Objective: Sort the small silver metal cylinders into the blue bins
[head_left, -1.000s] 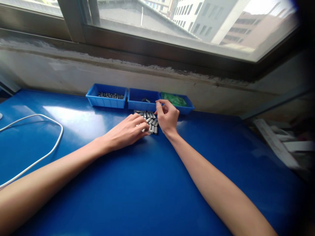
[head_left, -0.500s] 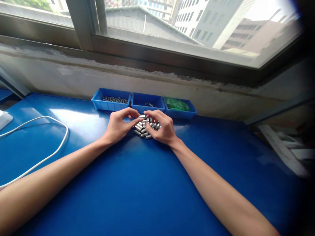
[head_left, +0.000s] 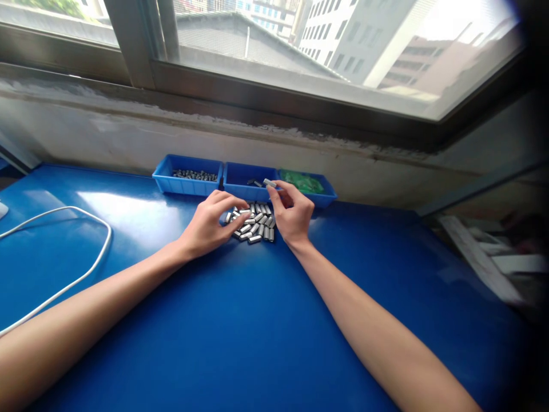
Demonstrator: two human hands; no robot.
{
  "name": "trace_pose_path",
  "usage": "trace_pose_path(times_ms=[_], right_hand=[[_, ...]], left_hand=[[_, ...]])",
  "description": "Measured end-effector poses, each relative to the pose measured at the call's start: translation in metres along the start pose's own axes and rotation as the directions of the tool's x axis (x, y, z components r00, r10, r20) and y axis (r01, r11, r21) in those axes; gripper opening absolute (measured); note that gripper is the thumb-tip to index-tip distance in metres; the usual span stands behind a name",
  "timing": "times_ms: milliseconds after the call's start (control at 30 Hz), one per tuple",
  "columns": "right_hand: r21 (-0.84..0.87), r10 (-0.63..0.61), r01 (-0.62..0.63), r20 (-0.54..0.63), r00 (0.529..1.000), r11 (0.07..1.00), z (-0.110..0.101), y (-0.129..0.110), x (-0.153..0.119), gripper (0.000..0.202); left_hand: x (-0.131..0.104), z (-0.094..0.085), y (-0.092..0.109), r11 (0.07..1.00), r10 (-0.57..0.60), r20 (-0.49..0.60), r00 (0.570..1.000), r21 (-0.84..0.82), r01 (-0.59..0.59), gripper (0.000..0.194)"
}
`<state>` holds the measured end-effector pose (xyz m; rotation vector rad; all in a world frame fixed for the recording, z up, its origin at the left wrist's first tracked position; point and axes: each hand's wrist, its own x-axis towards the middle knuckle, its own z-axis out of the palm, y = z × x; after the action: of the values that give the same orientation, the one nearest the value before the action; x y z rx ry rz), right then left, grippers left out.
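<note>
- The right hand's [head_left: 294,214] grip is nearly closed, thumb and fingertips pinching one small silver piece [head_left: 269,183] by its end.
- That piece is raised off the desk [head_left: 257,332], showing against the front of the middle blue bin [head_left: 242,190]; whether it touches the rim cannot be told.
- The left hand's [head_left: 206,224] grip is parted, thumb and forefinger apart with a gap between them, over the left side of a pile of silver pieces [head_left: 256,224]; the gap holds nothing that can be made out.
- The pile lies loosely on the desk between the two hands, just in front of the middle bin.
- Inside that bin lie a few dark pieces [head_left: 254,183].
- Beside it, the left bin [head_left: 184,186] holds many small metal parts [head_left: 195,175], and the right bin [head_left: 325,200] green material [head_left: 303,182].
- A white cable [head_left: 104,237] curves across the desk's left side.
- Behind the bins stand a wall [head_left: 128,136] and a window frame [head_left: 295,97].
</note>
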<state>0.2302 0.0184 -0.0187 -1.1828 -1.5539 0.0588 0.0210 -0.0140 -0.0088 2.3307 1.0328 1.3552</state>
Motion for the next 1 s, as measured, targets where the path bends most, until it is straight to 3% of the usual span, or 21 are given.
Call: trace_pose_path(times_ms=[67, 133, 233, 333, 633, 867, 1000], right_hand=[[-0.018, 0.114, -0.114, -0.009, 0.993, 0.993, 0.0, 0.002, 0.002, 0.038], [-0.036, 0.19, -0.19, 0.009, 0.982, 0.981, 0.0, 0.004, 0.004, 0.041], [-0.043, 0.257, -0.255, 0.039, 0.966, 0.966, 0.0, 0.006, 0.005, 0.042], [-0.011, 0.28, -0.28, 0.09, 0.956, 0.96, 0.001, 0.007, 0.006, 0.046], [0.145, 0.339, -0.351, 0.103, 0.935, 0.925, 0.003, 0.007, 0.009, 0.039], [0.208, 0.293, -0.309, 0.107, 0.95, 0.928, 0.003, 0.006, 0.008, 0.03], [0.235, 0.277, -0.303, 0.138, 0.951, 0.923, 0.002, 0.005, 0.008, 0.03]], left_hand=[[-0.001, 0.002, 0.002, 0.982, 0.16, 0.139, 0.977, 0.078, -0.172, 0.023], [-0.002, 0.004, 0.007, 0.937, 0.264, 0.313, 0.912, 0.142, -0.32, 0.028], [-0.003, 0.007, 0.016, 0.877, 0.305, 0.493, 0.815, 0.187, -0.442, 0.038], [-0.003, 0.011, 0.023, 0.862, 0.308, 0.549, 0.777, 0.185, -0.473, 0.042], [-0.001, 0.015, 0.023, 0.843, 0.335, 0.531, 0.778, 0.2, -0.499, 0.02], [-0.006, 0.018, 0.023, 0.83, 0.361, 0.509, 0.781, 0.207, -0.518, 0.041], [-0.005, 0.017, 0.025, 0.831, 0.317, 0.533, 0.784, 0.243, -0.501, 0.041]])
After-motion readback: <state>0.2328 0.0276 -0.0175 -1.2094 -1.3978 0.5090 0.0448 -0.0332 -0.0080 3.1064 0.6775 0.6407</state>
